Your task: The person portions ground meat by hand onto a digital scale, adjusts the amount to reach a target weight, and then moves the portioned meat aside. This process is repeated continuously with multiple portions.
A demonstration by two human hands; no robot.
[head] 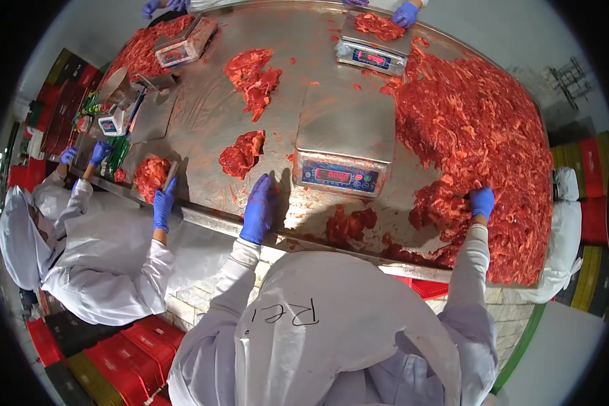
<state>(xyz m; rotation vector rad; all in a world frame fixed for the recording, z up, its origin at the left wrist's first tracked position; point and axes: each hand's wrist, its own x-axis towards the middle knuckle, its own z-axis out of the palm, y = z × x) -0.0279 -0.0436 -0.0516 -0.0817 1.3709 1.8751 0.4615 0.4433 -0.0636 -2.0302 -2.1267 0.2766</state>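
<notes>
My left hand [258, 209], in a blue glove, is held flat at the near edge of the steel table [198, 147], holding nothing. Just beyond its fingertips lies a small pile of raw red meat [242, 154]. To its right is a digital scale [342, 139] with a bare steel platform and a lit red display. My right hand [481, 203], also blue-gloved, is curled into the near side of a large heap of raw meat strips [479, 122]; the meat partly hides its fingers. Another meat clump [350, 225] lies between the scale and the table edge.
Left of me a co-worker's gloved hand [163, 205] holds a metal tool beside a meat portion [152, 175]. Across the table stand a scale [373, 53] bearing meat, with a gloved hand [406, 15] on it, and another scale [182, 43]. Red crates [132, 355] are stacked at lower left.
</notes>
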